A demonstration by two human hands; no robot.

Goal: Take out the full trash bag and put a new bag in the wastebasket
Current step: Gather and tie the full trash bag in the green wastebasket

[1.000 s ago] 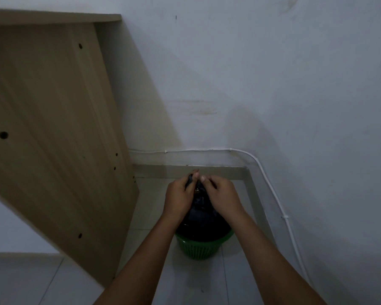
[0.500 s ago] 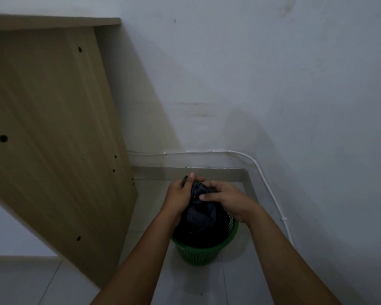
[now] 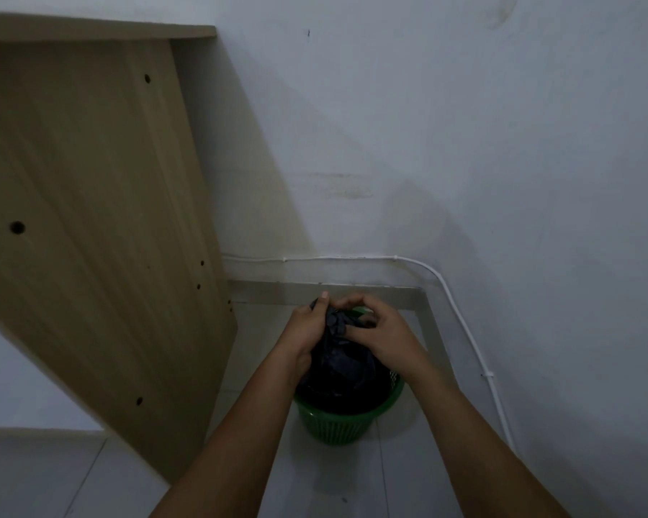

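I see the black bag [image 3: 337, 364] sitting in the green basket [image 3: 339, 420], its gathered neck bunched above the rim. Left hand [image 3: 307, 330] grips the neck, fingers curled round it. Right hand [image 3: 380, 330] pinches the same bunch from the basket's right. Wooden panel [image 3: 90, 218] stands left of the basket.

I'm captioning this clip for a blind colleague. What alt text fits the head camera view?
Two bare hands, left hand and right hand, gather and grip the bunched top of a black trash bag that sits in a green wastebasket on a tiled floor in a room corner. A wooden desk panel stands at left; a white cable runs along the wall.
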